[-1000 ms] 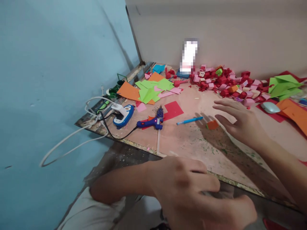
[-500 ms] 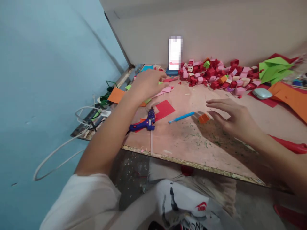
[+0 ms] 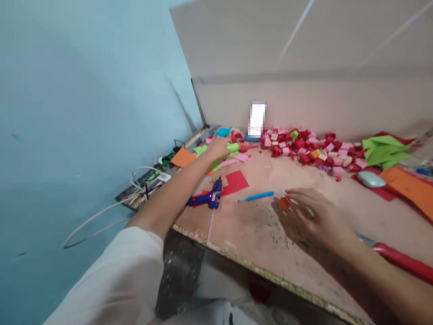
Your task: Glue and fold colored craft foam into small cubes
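My left hand (image 3: 218, 149) reaches to the back left of the table, beside green paper scraps (image 3: 233, 147) and pink strips (image 3: 241, 157); its fingertips are too blurred to tell what they hold. My right hand (image 3: 309, 212) hovers low over the table with its fingers apart, next to a small orange piece (image 3: 284, 203). A blue pen (image 3: 256, 197) lies between the hands. The blue glue gun (image 3: 211, 195) lies under my left forearm, by a red paper (image 3: 236, 182).
A lit phone (image 3: 257, 119) leans at the back wall beside a heap of red and pink cubes (image 3: 299, 146). At right are green sheets (image 3: 385, 151), an orange sheet (image 3: 411, 187), a pale oval object (image 3: 371, 179) and a red-handled tool (image 3: 402, 261). White cables (image 3: 101, 210) hang at left.
The view has tilted upward. My left hand has reached farther into the scraps at the back left. My right hand has come closer to the orange piece, and the red-handled tool shows more.
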`<state>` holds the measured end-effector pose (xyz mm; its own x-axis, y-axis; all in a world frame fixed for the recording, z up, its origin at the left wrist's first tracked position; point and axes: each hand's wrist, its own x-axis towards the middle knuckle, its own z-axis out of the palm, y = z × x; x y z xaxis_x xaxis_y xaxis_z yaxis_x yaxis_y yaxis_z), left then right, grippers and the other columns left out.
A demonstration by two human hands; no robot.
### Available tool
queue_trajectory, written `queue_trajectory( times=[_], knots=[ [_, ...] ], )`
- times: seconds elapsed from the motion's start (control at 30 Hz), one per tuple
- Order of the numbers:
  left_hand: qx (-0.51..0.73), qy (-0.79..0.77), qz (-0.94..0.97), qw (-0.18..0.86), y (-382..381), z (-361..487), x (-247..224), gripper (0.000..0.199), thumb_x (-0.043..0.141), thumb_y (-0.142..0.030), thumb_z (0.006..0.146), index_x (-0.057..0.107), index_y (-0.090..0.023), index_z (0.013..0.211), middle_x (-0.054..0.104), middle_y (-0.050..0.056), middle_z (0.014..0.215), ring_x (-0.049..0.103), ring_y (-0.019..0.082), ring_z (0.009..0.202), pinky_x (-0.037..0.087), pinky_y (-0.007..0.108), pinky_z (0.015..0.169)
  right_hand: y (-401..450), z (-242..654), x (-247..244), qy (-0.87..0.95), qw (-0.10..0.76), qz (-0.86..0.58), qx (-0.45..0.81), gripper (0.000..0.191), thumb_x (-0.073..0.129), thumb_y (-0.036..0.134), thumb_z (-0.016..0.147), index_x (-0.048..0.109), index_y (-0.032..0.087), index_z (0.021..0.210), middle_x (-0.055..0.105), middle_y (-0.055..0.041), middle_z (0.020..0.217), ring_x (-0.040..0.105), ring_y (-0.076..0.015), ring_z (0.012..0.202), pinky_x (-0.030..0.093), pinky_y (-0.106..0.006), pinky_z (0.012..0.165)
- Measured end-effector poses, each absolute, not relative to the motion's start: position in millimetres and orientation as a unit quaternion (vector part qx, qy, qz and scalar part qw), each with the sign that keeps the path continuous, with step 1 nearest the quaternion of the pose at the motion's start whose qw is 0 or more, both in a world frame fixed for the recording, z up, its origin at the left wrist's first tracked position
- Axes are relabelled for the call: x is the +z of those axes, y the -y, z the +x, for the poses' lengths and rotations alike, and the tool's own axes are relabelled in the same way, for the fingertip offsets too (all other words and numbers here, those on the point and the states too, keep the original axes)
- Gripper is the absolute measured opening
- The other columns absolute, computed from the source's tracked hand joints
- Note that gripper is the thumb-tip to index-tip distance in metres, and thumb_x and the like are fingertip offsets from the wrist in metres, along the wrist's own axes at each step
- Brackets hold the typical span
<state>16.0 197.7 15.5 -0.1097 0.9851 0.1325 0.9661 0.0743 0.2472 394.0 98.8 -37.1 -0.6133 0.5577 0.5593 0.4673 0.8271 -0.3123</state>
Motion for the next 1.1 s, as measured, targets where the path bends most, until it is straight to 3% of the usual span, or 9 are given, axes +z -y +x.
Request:
queue_trajectory(
  times=[0.17, 0.27, 0.4, 0.47, 0.6, 0.73, 0.93, 1.0, 1.1],
  knots=[
    [0.231, -0.684, 0.692, 0.012, -189.6, 38.9, 44.0, 0.034, 0.069, -0.032, 0.101, 0.07, -0.015, 0.131, 0.073, 0.014, 0.132, 0.07, 0.03, 0.121, 0.058, 0.05, 0.105, -88.0, 390.6, -27.5, 0.881, 0.331, -0.317, 0.118, 0.029, 0.053, 0.02, 0.102, 0.08, 0.018, 0.111, 0.082, -0.0148, 0.118, 0.076, -0.0297, 0.109, 0.06, -0.044, 0.096],
    [0.288, -0.612, 0.736, 0.018, -163.6, 71.2, 51.7, 0.037, 0.067, -0.024, 0.096, 0.073, -0.019, 0.132, 0.078, 0.011, 0.131, 0.073, 0.03, 0.121, 0.057, 0.043, 0.106, -81.8, 386.5, -20.7, 0.824, 0.342, -0.372, 0.256, 0.026, 0.059, 0.029, 0.102, 0.082, 0.018, 0.105, 0.083, -0.0124, 0.105, 0.075, -0.0278, 0.097, 0.058, -0.041, 0.09],
    [0.289, -0.513, 0.807, 0.045, -104.7, 121.5, 43.4, 0.049, 0.072, -0.021, 0.091, 0.069, -0.027, 0.14, 0.074, 0.004, 0.143, 0.072, 0.025, 0.127, 0.059, 0.035, 0.104, -78.7, 379.8, -19.0, 0.699, 0.364, -0.375, 0.488, 0.041, 0.073, 0.055, 0.095, 0.082, 0.015, 0.092, 0.078, -0.0093, 0.083, 0.064, -0.0182, 0.066, 0.05, -0.03, 0.061],
    [0.308, -0.473, 0.824, 0.042, -77.8, 141.8, 33.9, 0.043, 0.068, -0.017, 0.094, 0.07, -0.026, 0.136, 0.076, 0.007, 0.137, 0.073, 0.026, 0.123, 0.059, 0.039, 0.104, -78.7, 377.3, -21.6, 0.655, 0.37, -0.364, 0.549, 0.051, 0.077, 0.065, 0.089, 0.08, 0.014, 0.085, 0.074, -0.0066, 0.073, 0.054, -0.0124, 0.052, 0.042, -0.025, 0.049],
    [0.305, -0.423, 0.852, -0.04, -54.8, 163.6, 13.4, 0.036, 0.056, -0.009, 0.101, 0.066, -0.017, 0.134, 0.077, 0.012, 0.127, 0.074, 0.026, 0.116, 0.06, 0.042, 0.103, -79.9, 375.7, -26.6, 0.572, 0.382, -0.346, 0.639, 0.054, 0.084, 0.068, 0.081, 0.08, 0.016, 0.093, 0.08, -0.0114, 0.092, 0.071, -0.0185, 0.071, 0.057, -0.029, 0.062],
    [0.343, -0.407, 0.846, -0.014, -57.2, 165.7, -4.5, 0.035, 0.063, -0.004, 0.095, 0.065, -0.02, 0.126, 0.077, 0.008, 0.119, 0.074, 0.023, 0.11, 0.06, 0.036, 0.099, -78.0, 376.9, -24.9, 0.506, 0.392, -0.333, 0.692, 0.047, 0.087, 0.061, 0.082, 0.082, 0.017, 0.099, 0.079, -0.0126, 0.1, 0.073, -0.0201, 0.084, 0.061, -0.031, 0.072],
    [0.331, -0.374, 0.866, -0.026, -54.0, 164.2, -17.1, 0.041, 0.059, -0.012, 0.103, 0.058, -0.021, 0.142, 0.069, 0.011, 0.141, 0.067, 0.024, 0.129, 0.056, 0.039, 0.11, -77.6, 377.6, -22.2, 0.509, 0.421, -0.328, 0.676, 0.042, 0.089, 0.053, 0.082, 0.082, 0.019, 0.104, 0.078, -0.0096, 0.099, 0.072, -0.0211, 0.084, 0.062, -0.033, 0.071],
    [0.342, -0.377, 0.861, 0.017, -50.9, 164.5, -15.5, 0.037, 0.064, -0.019, 0.103, 0.06, -0.022, 0.139, 0.07, 0.011, 0.139, 0.067, 0.024, 0.129, 0.056, 0.038, 0.11, -80.1, 378.8, -23.3, 0.521, 0.413, -0.344, 0.664, 0.041, 0.087, 0.054, 0.084, 0.082, 0.017, 0.102, 0.078, -0.0083, 0.092, 0.072, -0.0196, 0.078, 0.06, -0.031, 0.069],
    [0.38, -0.431, 0.802, 0.162, -48.9, 163.6, -11.0, 0.022, 0.072, -0.029, 0.099, 0.067, -0.023, 0.119, 0.076, 0.005, 0.114, 0.074, 0.02, 0.105, 0.06, 0.032, 0.091, -81.7, 381.3, -24.6, 0.547, 0.378, -0.346, 0.662, 0.04, 0.083, 0.054, 0.088, 0.081, 0.015, 0.096, 0.077, -0.0075, 0.084, 0.07, -0.0179, 0.072, 0.056, -0.029, 0.068]
  ],
)
